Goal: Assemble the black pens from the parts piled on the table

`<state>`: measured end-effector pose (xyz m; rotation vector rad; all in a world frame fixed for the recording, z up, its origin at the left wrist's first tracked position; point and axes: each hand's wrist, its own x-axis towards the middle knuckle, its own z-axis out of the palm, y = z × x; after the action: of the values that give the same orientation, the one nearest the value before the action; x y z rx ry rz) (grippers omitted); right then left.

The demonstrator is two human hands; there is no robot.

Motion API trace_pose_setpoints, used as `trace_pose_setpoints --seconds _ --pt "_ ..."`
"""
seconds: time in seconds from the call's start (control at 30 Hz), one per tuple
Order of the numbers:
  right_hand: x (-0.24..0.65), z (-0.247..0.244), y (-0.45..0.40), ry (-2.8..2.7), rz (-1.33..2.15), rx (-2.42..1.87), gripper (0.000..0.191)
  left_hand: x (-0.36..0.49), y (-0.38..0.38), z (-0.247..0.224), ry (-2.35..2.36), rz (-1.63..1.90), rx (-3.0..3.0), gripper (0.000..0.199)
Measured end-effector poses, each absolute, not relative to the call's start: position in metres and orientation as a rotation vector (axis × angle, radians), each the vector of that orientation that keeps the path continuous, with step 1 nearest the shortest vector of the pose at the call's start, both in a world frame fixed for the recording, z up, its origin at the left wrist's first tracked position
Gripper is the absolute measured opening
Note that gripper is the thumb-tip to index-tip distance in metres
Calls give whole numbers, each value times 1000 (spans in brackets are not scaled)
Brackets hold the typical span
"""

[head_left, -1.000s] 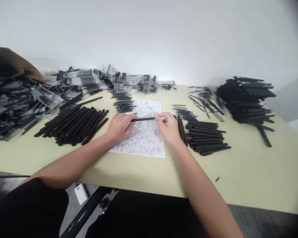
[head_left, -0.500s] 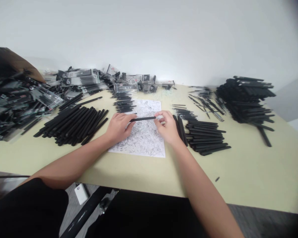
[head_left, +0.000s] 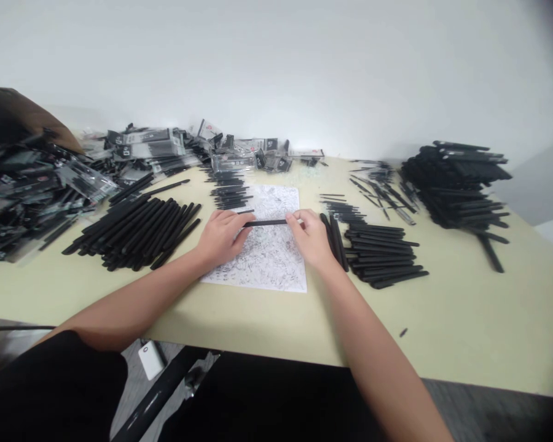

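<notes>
- A white painted wall (head_left: 276,73) filling the background
- A grey panel (head_left: 539,178) at the far right
- A cream-yellow tabletop (head_left: 465,319)
- A dark grey floor (head_left: 488,412) below
- Soft, even light

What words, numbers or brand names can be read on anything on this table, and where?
Plastic packets at the back: printed labels, too small and blurred to read.
Paper sheet: densely printed, nothing legible.
Black stick between the hands: no readable marking.
</notes>
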<state>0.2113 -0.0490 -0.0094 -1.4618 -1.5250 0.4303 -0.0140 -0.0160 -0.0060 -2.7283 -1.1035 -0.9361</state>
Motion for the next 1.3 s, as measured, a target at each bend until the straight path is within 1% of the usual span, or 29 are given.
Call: trace_pose_setpoints --seconds 0.2,0.43,0.67,1.07,1.2,1.3 --pt "210 -9 -51 -1526 439 -1438 20 -14 -15 -8 -1158 -905 -2686 24" --pt "210 -10 -53 -1474 726 -1390 22 -14 -15 -9 -1175 -873 -2674 25" --pt "208 -5 -53 -1489 652 -1393 16 -13 -16 -7 -1239 -835 -2704 26" --pt "209 -4 -55 -1552 523 -1351 14 -11 -18 -2 -1356 -707 -2755 28" --pt "208 0 -56 -1578 467 -1315 14 -12 -18 -3 -1354 -710 -2751 28" --pt "207 1 -57 -1568 491 -1307 18 -12 -18 -3 -1348 -739 -2742 27"
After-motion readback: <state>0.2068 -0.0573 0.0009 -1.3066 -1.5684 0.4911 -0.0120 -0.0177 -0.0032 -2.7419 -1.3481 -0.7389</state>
